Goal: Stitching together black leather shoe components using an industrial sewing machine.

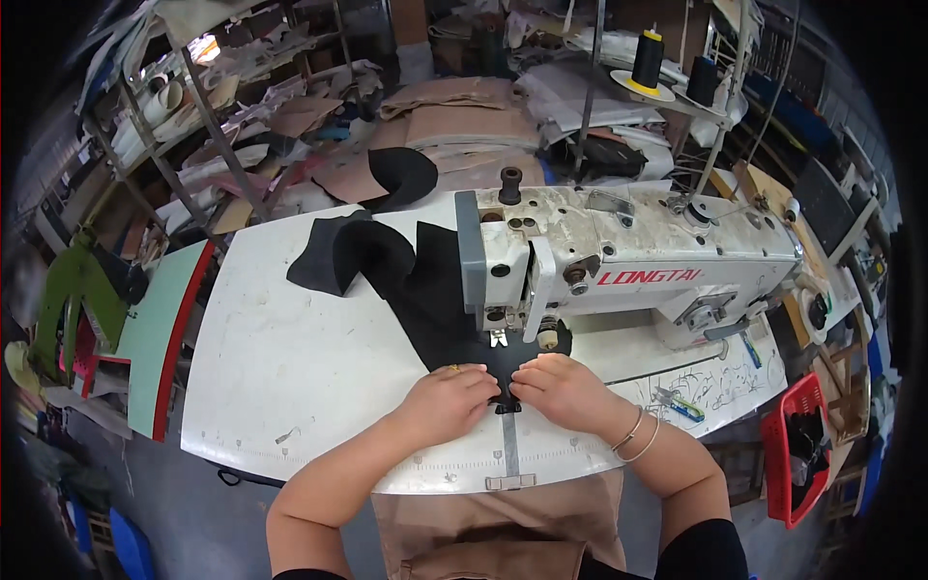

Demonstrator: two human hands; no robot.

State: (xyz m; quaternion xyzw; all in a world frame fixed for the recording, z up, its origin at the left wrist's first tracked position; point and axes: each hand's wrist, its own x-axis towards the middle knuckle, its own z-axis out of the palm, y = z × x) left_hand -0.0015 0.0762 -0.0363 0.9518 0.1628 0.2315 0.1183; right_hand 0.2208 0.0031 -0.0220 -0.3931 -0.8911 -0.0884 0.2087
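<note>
- Head view, and the left hand [452, 400] is bent over the limp black sheet of material [425, 300], fingers pressed together!
- Opposite it, the right hand [561, 389], two thin bangles at the wrist, fingers close together, tips on the same sheet; whether either hand pinches, I can't tell.
- That sheet runs from the middle of the white bench's [290, 377] front edge, beneath the off-white, grimy metal sewing machine [580, 246], curling towards the back edge.
- Green-and-blue-handled metal snips [684, 406] (nobody's touching them) lie near the bench's front right corner.
</note>
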